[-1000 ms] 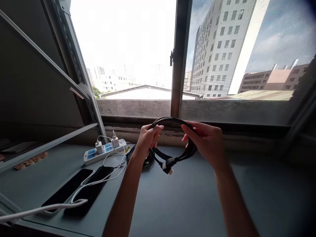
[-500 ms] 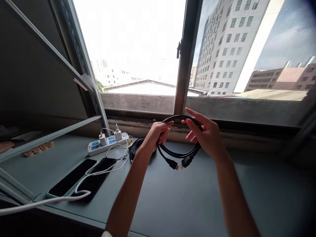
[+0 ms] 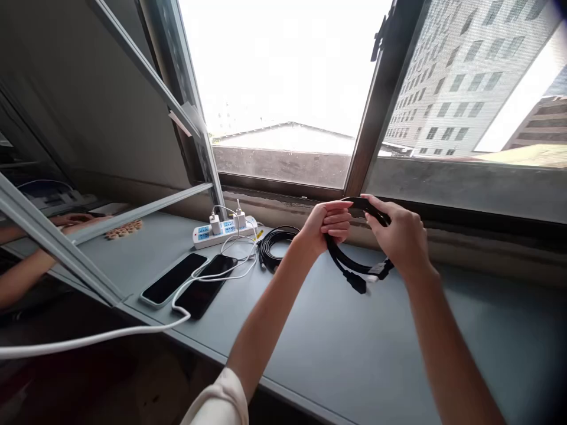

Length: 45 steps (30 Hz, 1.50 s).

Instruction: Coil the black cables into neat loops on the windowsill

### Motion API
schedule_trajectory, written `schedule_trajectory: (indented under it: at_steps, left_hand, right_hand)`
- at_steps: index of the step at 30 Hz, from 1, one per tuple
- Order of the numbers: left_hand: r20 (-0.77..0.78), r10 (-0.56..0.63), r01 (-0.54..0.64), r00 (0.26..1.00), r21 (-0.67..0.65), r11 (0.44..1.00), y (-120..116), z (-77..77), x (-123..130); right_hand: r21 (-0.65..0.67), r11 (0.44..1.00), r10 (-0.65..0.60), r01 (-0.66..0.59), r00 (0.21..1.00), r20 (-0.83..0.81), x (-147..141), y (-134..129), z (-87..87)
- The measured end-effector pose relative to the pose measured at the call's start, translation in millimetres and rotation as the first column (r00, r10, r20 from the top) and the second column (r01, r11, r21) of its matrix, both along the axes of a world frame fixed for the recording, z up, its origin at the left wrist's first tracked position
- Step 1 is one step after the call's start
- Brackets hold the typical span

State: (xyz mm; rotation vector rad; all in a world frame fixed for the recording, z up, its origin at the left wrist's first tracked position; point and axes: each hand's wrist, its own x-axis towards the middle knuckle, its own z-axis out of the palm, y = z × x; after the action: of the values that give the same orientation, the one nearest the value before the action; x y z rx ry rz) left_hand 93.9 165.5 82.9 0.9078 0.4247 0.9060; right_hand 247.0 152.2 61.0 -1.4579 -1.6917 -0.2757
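A coiled black cable (image 3: 354,264) hangs above the table between my hands, its two connector ends at the bottom of the loop. My left hand (image 3: 328,224) is closed around the left side of the coil. On the right, my right hand (image 3: 401,236) grips the coil's upper right part between thumb and fingers. A second black cable coil (image 3: 277,245) lies on the table to the left of my left hand, near the wall.
The grey table (image 3: 336,354) runs below the window. At left are a white power strip (image 3: 225,231) with two chargers, white cords, a light-edged phone (image 3: 175,280) and a black phone (image 3: 204,292). Beyond the metal frame (image 3: 146,68) another person's arms (image 3: 33,268) show beside small beads.
The view has turned left, bringing the other person's arms further in. My left fingers have curled in, and my right hand has closed onto the coil from spread fingers.
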Motion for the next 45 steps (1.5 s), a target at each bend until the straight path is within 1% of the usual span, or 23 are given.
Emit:
schedule_trajectory:
  at_steps: [1, 3, 5, 7, 9, 10, 11, 13, 16, 17, 19, 22, 25, 29, 32, 34, 37, 40, 42, 45]
  left_hand:
    - [-0.052, 0.026, -0.025, 0.998, 0.01, 1.0, 8, -7.4, 2]
    - [-0.171, 0.06, -0.058, 0.983, 0.014, 0.998, 24, -27.0, 7]
    - [-0.342, 0.096, -0.092, 0.935, 0.026, 0.995, 39, -50.5, 12]
    - [-0.532, 0.141, -0.132, 0.835, 0.056, 0.99, 50, -73.9, 15]
    - [-0.705, 0.155, -0.129, 0.692, 0.091, 0.987, 58, -92.9, 14]
    - [-0.773, 0.156, -0.115, 0.614, 0.109, 0.987, 60, -99.7, 13]
    - [-0.828, 0.156, -0.096, 0.539, 0.124, 0.988, 62, -104.5, 11]
    - [-0.899, 0.168, -0.061, 0.405, 0.156, 0.986, 62, -108.6, 9]
    - [-0.945, 0.225, -0.029, 0.237, 0.224, 0.974, 58, -106.6, 10]
    - [-0.95, 0.25, -0.02, 0.188, 0.25, 0.968, 56, -105.5, 11]
    - [-0.952, 0.288, 0.01, 0.109, 0.29, 0.957, 52, -104.7, 16]
    - [-0.949, 0.314, 0.062, 0.032, 0.316, 0.947, 47, -106.9, 24]
    - [-0.938, 0.346, 0.119, -0.021, 0.341, 0.932, 44, -109.1, 32]
    - [-0.929, 0.366, 0.234, -0.06, 0.343, 0.91, 45, -107.9, 34]
    - [-0.928, 0.361, 0.291, -0.09, 0.322, 0.901, 46, -104.4, 30]
    - [-0.927, 0.364, 0.301, -0.093, 0.322, 0.898, 47, -100.1, 26]
    - [-0.913, 0.405, 0.277, -0.05, 0.377, 0.884, 47, -89.1, 19]
    - [-0.866, 0.499, 0.198, 0.013, 0.492, 0.848, 46, -73.3, 9]
    - [-0.828, 0.558, 0.131, 0.05, 0.56, 0.818, 47, -62.5, -2]
    - [-0.767, 0.637, 0.014, 0.075, 0.64, 0.769, 48, -49.4, -24]
  right_hand:
    - [-0.048, 0.998, -0.041, 0.041, 0.999, 0.009, 0, 6, -5.9]
    - [-0.171, 0.98, -0.1, 0.101, 0.995, 0.017, 3, 19, -19.7]
    - [-0.324, 0.938, -0.129, 0.12, 0.992, -0.006, 7, 33, -34.8]
    - [-0.464, 0.879, -0.145, 0.107, 0.988, -0.047, 12, 45, -49.6]
    - [-0.575, 0.815, -0.139, 0.069, 0.987, -0.079, 15, 53, -63.0]
    - [-0.616, 0.786, -0.131, 0.049, 0.987, -0.088, 16, 57, -69.2]
    - [-0.648, 0.761, -0.126, 0.036, 0.988, -0.092, 15, 59, -75.1]
    - [-0.697, 0.717, -0.123, 0.035, 0.989, -0.077, 13, 64, -86.3]
    - [-0.749, 0.659, -0.117, 0.076, 0.993, -0.002, 10, 71, -101.3]
    - [-0.753, 0.651, -0.113, 0.098, 0.993, 0.031, 9, 73, -105.5]
    - [-0.74, 0.655, -0.115, 0.154, 0.988, 0.105, 9, 76, -112.1]
    - [-0.712, 0.665, -0.126, 0.224, 0.974, 0.189, 10, 79, -117.4]
    - [-0.712, 0.653, -0.115, 0.258, 0.963, 0.244, 12, 80, -119.6]
    - [-0.733, 0.63, -0.088, 0.256, 0.961, 0.261, 14, 81, -123.5]
    - [-0.736, 0.648, -0.058, 0.199, 0.975, 0.212, 15, 81, -124.6]
    - [-0.719, 0.679, -0.049, 0.149, 0.986, 0.158, 14, 79, -119.9]
    - [-0.662, 0.744, -0.068, 0.089, 0.996, 0.058, 13, 72, -101.8]
    - [-0.554, 0.832, -0.048, 0.006, 0.997, -0.06, 11, 62, -75.4]
    - [-0.449, 0.891, 0.002, -0.071, 0.988, -0.153, 10, 54, -57.1]
    - [-0.282, 0.934, 0.116, -0.22, 0.932, -0.343, 9, 38, -30.5]
